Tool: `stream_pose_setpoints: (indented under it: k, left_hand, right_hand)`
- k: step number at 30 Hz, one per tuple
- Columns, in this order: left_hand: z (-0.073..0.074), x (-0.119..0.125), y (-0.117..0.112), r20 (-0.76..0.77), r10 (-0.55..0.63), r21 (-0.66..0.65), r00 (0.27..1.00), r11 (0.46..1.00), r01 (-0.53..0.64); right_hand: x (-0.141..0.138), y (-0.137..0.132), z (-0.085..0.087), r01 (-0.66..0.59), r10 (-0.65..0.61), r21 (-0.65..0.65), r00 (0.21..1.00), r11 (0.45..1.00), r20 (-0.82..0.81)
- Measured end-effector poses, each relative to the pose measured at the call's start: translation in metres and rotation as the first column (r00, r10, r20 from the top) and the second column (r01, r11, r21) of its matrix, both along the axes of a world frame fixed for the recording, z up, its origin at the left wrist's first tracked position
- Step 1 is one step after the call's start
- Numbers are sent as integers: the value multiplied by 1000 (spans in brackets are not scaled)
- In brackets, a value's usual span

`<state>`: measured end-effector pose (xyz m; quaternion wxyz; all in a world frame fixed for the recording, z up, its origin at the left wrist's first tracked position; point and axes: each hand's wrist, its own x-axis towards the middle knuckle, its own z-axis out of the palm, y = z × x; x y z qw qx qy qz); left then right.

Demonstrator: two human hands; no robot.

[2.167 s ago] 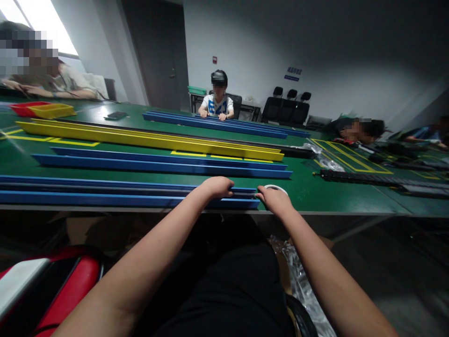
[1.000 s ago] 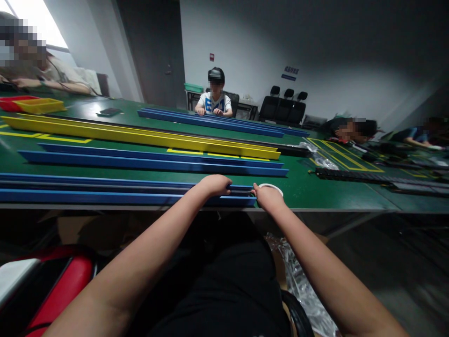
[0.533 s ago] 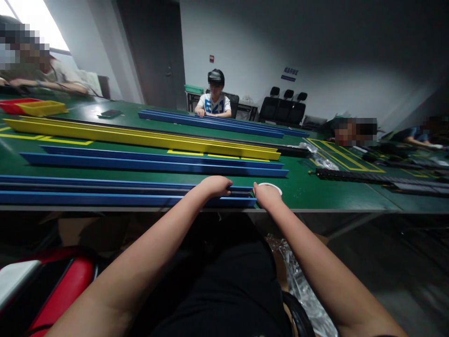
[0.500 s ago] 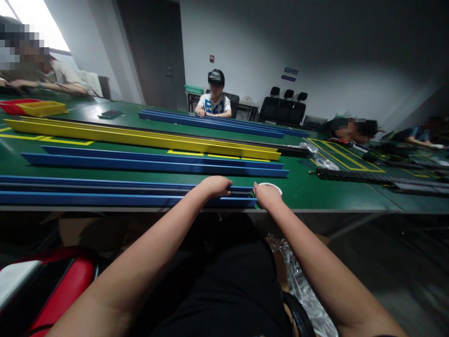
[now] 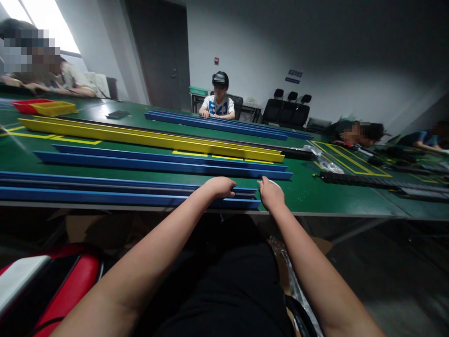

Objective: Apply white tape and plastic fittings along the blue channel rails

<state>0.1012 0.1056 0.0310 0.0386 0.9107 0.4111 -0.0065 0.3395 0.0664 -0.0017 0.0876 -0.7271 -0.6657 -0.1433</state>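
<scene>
A long blue channel-shaped profile point(image 5: 105, 197) lies along the near table edge, its open side up. Over its right end is my left hand point(image 5: 220, 187), fingers curled down and thumb near them; what the fingertips grip is hidden. Just past that end, my right hand point(image 5: 272, 194) is closed with thumb and forefinger pinched together. A white round thing point(image 5: 276, 182), like a roll of tape, shows behind its knuckles, mostly covered by the hand. Inside the channel runs a pale lengthwise line.
Beyond lie another blue profile point(image 5: 157, 165), a long yellow profile point(image 5: 150, 140) and further blue ones point(image 5: 217, 124). Red and yellow trays point(image 5: 58, 108) stand at left. A black strip point(image 5: 354, 178) lies at right. Several co-workers sit around the green table point(image 5: 336, 199).
My right hand has turned more upright and moved slightly away from the channel's end, covering more of the white round thing. My left hand stays over the channel. The view has shifted slightly.
</scene>
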Motion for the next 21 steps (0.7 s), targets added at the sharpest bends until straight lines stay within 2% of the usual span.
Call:
stream_pose_setpoints:
  k: [7, 9, 11, 16, 19, 21]
  left_hand:
    - [3, -1, -2, 8, 7, -9, 1000, 1000, -7]
    - [2, -1, -2, 11, 8, -7, 1000, 1000, -8]
    - [3, -1, -2, 14, 10, -5, 1000, 1000, -10]
    - [4, 0, -3, 8, 7, -7, 1000, 1000, -6]
    - [3, 1, -2, 2, 5, -10, 1000, 1000, -5]
    - [3, 1, -2, 1, 11, -11, 1000, 1000, -11]
  right_hand:
    - [8, 1, -5, -25, 27, 101, 999, 995, -17]
    - [9, 0, -5, -62, 68, 158, 997, 986, -37]
    - [9, -3, -5, -142, 168, 228, 980, 963, -102]
    - [10, -18, -9, -342, 481, 399, 813, 851, -328]
    - [12, -23, -11, -428, 564, 385, 727, 818, -392]
    - [14, -21, -13, -473, 583, 344, 702, 811, -410]
